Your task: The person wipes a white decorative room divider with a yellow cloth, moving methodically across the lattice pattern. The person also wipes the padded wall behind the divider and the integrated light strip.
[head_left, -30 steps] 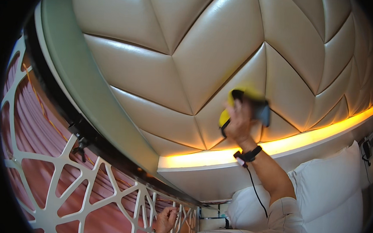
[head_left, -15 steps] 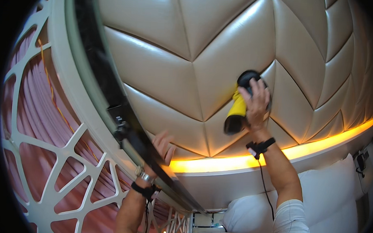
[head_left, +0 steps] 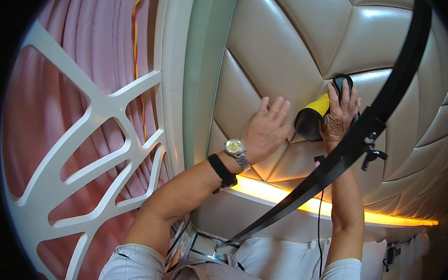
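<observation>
My right hand [head_left: 340, 118] is wrapped over a yellow-and-black handheld device [head_left: 318, 105], whose exact kind I cannot make out. The device lies against a glossy beige padded wall panel [head_left: 265, 35] with chevron seams; its rounded black end points down-left. Up at the same panel, my left hand [head_left: 268, 129] is open, fingers stretched out, palm toward the padding; whether it touches cannot be told. A black pole [head_left: 310, 182] with a clamp [head_left: 370, 150] slants in front of my right forearm and hides part of it.
On the left stands a white lattice screen [head_left: 101, 105] before pink curtains [head_left: 95, 37], with a red-and-yellow wire [head_left: 135, 39] hanging there. A glowing light strip [head_left: 262, 190] runs under the panel. White pillows [head_left: 278, 257] lie below.
The view has swung left, and the black pole now crosses my right arm instead of my left. My left hand has risen from beside the pole to the panel. My right hand keeps the device.
</observation>
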